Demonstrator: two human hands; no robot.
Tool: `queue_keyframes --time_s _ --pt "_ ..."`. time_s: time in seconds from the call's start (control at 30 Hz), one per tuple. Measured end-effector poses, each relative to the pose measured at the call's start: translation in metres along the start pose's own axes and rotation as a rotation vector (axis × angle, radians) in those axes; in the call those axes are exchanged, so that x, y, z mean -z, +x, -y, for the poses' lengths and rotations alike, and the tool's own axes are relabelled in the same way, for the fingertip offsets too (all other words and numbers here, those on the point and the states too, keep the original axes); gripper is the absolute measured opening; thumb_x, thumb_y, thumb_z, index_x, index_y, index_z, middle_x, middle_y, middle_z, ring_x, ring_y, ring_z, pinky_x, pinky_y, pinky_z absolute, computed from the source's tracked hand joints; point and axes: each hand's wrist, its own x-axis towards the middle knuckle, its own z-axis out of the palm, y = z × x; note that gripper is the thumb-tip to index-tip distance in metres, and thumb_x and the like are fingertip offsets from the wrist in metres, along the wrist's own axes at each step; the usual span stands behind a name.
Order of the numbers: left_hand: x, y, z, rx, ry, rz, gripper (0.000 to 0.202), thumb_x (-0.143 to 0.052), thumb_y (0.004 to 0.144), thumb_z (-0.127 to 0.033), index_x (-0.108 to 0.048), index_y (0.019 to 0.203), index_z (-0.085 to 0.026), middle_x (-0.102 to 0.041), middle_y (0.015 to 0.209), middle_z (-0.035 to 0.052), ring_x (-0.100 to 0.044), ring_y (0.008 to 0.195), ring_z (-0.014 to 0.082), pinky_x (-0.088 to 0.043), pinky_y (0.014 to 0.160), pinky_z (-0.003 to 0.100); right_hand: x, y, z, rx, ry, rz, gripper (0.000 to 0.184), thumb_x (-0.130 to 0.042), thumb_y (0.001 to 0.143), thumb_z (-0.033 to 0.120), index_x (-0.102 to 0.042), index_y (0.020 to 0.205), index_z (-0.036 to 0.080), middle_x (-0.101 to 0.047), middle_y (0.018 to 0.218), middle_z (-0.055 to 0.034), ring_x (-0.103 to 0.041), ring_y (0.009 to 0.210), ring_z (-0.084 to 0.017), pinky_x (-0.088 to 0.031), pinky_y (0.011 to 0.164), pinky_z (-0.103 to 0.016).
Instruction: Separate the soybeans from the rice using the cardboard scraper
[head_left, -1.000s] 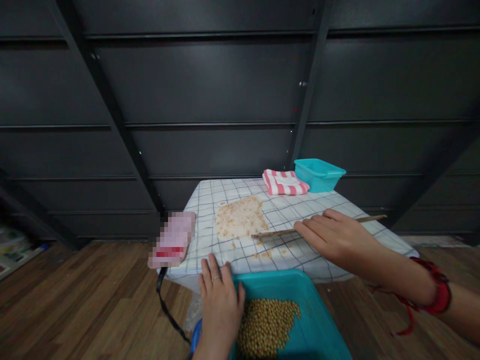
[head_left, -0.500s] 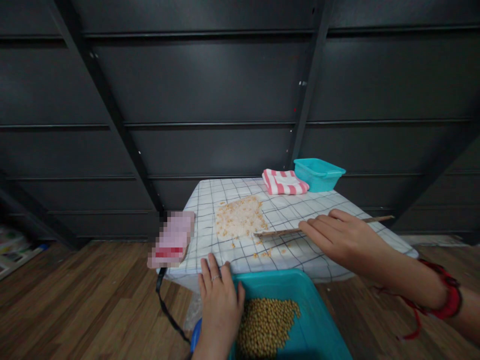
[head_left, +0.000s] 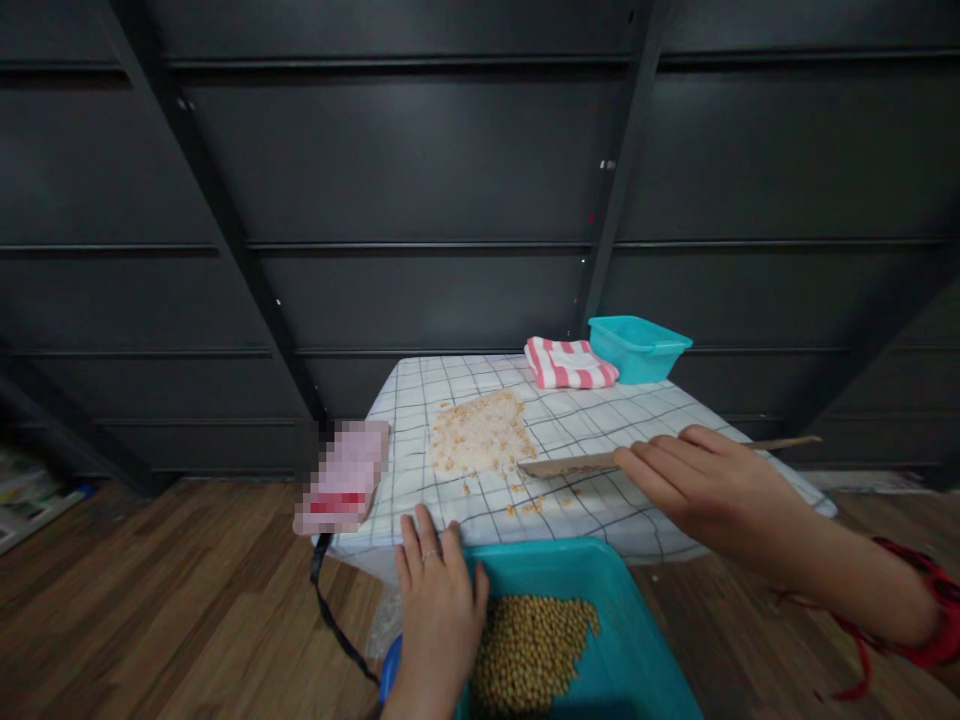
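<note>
My right hand (head_left: 705, 488) is closed round a long flat wooden stick (head_left: 574, 464), held level just above the checked tablecloth (head_left: 600, 420); a few grains lie on its blade. Its tip points left toward a flat patch of pale grains (head_left: 478, 436), with loose grains (head_left: 529, 505) scattered in front. My left hand (head_left: 439, 600) rests with fingers stretched over the near left corner of a teal tray (head_left: 637, 650) that holds a heap of tan beans (head_left: 529, 650).
At the table's far edge lie a folded pink-and-white striped cloth (head_left: 568, 363) and a small teal tub (head_left: 637, 348). A blurred pink object (head_left: 343, 478) with a black strap sits at the left edge. Wooden floor surrounds the low table; dark panelled wall behind.
My right hand has drawn the stick to the right and lifted it slightly off the cloth, away from the grain patch. My left hand and the tray have stayed put.
</note>
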Motion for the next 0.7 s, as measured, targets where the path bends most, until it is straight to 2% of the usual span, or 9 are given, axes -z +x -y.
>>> queue_keyframes --time_s 0.17,0.27,0.43,0.7 --pt "0.002 0.001 -0.003 0.038 -0.01 -0.009 0.033 -0.045 0.077 -0.021 -0.053 0.104 -0.005 -0.037 0.131 0.0295 -0.025 0.125 0.0422 -0.035 0.092 0.056 -0.003 -0.001 0.004 0.008 0.023 0.021 0.024 -0.038 0.072 0.001 -0.057 0.077 0.015 -0.054 0.057 -0.0022 -0.042 0.053 -0.015 -0.029 0.056 -0.03" --pt "0.002 0.001 -0.002 0.008 -0.017 0.004 0.034 -0.045 0.078 -0.022 -0.053 0.105 -0.004 -0.036 0.131 0.03 -0.025 0.125 0.0428 -0.036 0.091 0.056 -0.001 -0.002 0.008 0.007 0.058 -0.005 0.024 -0.035 0.073 0.002 -0.055 0.074 0.016 -0.051 0.055 -0.0017 -0.04 0.05 -0.015 -0.027 0.054 -0.03" --pt "0.001 0.001 0.0 -0.009 0.014 0.0 0.034 -0.042 0.079 -0.024 -0.052 0.106 -0.005 -0.036 0.131 0.0299 -0.026 0.124 0.0439 -0.037 0.09 0.056 0.003 0.0 0.011 0.037 0.078 -0.033 0.027 -0.03 0.077 0.002 -0.054 0.078 0.014 -0.055 0.061 -0.0033 -0.04 0.051 -0.015 -0.028 0.054 -0.03" --pt "0.009 0.004 -0.01 0.042 0.009 -0.042 0.03 -0.043 0.077 -0.017 -0.053 0.101 -0.003 -0.039 0.128 0.032 -0.026 0.124 0.0439 -0.036 0.09 0.056 -0.002 0.007 0.012 0.03 0.112 -0.022 0.022 -0.034 0.08 0.006 -0.052 0.075 0.016 -0.051 0.057 -0.0012 -0.038 0.051 -0.015 -0.027 0.053 -0.03"
